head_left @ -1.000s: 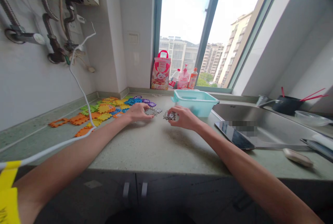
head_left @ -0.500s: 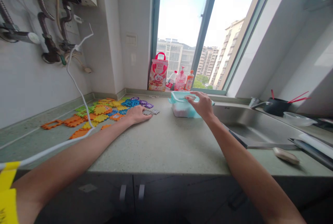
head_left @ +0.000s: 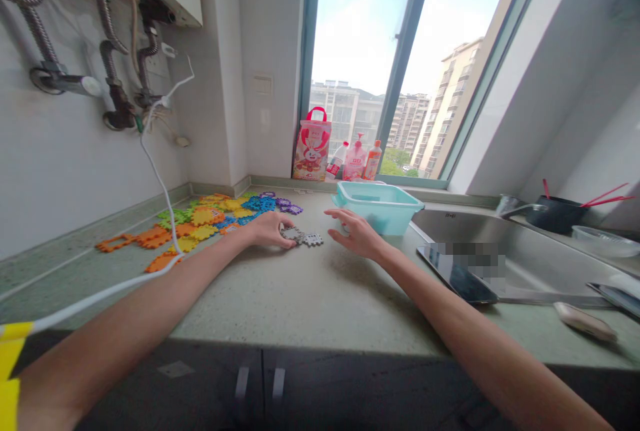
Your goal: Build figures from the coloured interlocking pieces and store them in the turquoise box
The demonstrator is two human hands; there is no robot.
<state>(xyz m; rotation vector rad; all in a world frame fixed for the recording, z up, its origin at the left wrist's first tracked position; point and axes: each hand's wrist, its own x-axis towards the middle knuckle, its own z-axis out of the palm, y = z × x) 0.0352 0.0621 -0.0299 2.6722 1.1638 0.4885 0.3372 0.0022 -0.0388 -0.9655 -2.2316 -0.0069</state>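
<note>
My left hand (head_left: 267,229) rests on the countertop, thumb and fingers curled round grey toothed puzzle pieces (head_left: 292,234). Another grey piece (head_left: 313,239) lies flat just to the right of that grip. Opposite it, my right hand (head_left: 355,232) hovers with fingers apart and nothing in them, pointing toward the grey pieces. Behind the right hand stands a pale turquoise plastic basin (head_left: 385,207); its inside is mostly hidden from this angle. Colourful toothed pieces spread out left of my left hand, among them orange (head_left: 154,236), yellow (head_left: 187,243), blue (head_left: 260,204) and purple (head_left: 290,207) ones.
A white cable (head_left: 167,197) crosses the counter at left. On the right are a steel sink (head_left: 470,244), a dark phone (head_left: 457,277) at its edge and a beige oblong object (head_left: 585,321). A pink bag (head_left: 313,149) and several bottles stand by the window.
My right hand has left the basin's rim, moving down and left toward the grey pieces; the greyish item at its fingertips is gone. My left fingers have curled round the grey pieces. The view has shifted.
</note>
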